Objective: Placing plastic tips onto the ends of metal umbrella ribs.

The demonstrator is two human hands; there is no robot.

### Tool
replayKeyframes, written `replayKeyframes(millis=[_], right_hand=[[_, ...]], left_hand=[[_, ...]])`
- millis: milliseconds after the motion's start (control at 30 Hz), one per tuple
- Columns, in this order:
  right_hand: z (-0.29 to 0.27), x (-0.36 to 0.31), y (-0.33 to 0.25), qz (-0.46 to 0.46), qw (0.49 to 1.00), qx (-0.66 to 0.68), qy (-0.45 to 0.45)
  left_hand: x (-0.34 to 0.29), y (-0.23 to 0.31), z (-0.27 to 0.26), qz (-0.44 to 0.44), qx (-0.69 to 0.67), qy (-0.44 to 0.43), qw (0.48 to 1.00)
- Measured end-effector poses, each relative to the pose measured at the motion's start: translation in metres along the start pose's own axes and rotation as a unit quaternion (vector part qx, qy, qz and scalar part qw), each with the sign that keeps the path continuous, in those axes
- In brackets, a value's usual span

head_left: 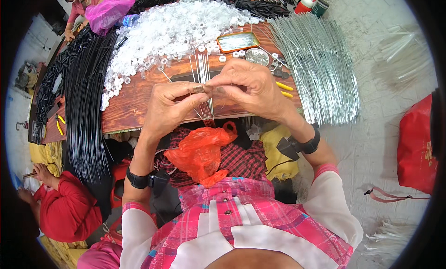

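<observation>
My left hand [169,104] pinches a small bundle of thin metal rods [203,69] between thumb and fingers. The rods stand side by side, running across the front edge of the table, and a brownish banded patch shows where the fingers grip them. Fingertips of my right hand [255,85] are pinched together beside the bundle, touching or nearly touching the left fingertips; whatever they hold is too small to make out. Beyond the hands lies a large heap of clear and white plastic pieces [172,29]. A red-orange plastic bag [200,150] rests on my lap below.
On the wooden table [134,104], silvery rods [316,69] lie right, black rods [88,101] left. An orange-rimmed tray [238,42], a round dish [257,57] and yellow-handled pliers [284,90] sit near my right hand. People in red [69,208] work at left; a red bag [416,148] stands right.
</observation>
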State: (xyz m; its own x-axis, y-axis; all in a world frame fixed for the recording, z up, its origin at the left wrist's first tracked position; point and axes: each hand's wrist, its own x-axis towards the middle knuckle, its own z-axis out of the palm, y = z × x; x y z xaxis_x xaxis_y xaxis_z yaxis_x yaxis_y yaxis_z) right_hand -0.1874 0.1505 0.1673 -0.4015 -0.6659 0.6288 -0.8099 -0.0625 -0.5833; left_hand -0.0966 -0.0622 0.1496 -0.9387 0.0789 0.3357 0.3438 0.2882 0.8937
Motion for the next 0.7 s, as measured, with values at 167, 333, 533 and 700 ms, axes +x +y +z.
replayKeyframes(millis=[167,333,533,700], right_hand=[[0.002,-0.002,-0.002,-0.007,1.0,-0.015,0.012],[0.003,-0.006,-0.001,0.01,1.0,-0.005,0.01],[0.003,-0.002,0.002,0.041,0.998,0.032,-0.025],[0.008,0.003,0.0,0.042,0.999,0.005,-0.027]], left_hand=[[-0.002,0.006,0.0,-0.014,0.018,-0.006,1.0],[-0.002,0.004,0.0,-0.024,0.031,-0.013,0.999],[0.001,0.001,-0.003,-0.007,0.013,-0.002,1.0],[-0.004,0.001,-0.013,0.013,0.069,-0.025,0.997]])
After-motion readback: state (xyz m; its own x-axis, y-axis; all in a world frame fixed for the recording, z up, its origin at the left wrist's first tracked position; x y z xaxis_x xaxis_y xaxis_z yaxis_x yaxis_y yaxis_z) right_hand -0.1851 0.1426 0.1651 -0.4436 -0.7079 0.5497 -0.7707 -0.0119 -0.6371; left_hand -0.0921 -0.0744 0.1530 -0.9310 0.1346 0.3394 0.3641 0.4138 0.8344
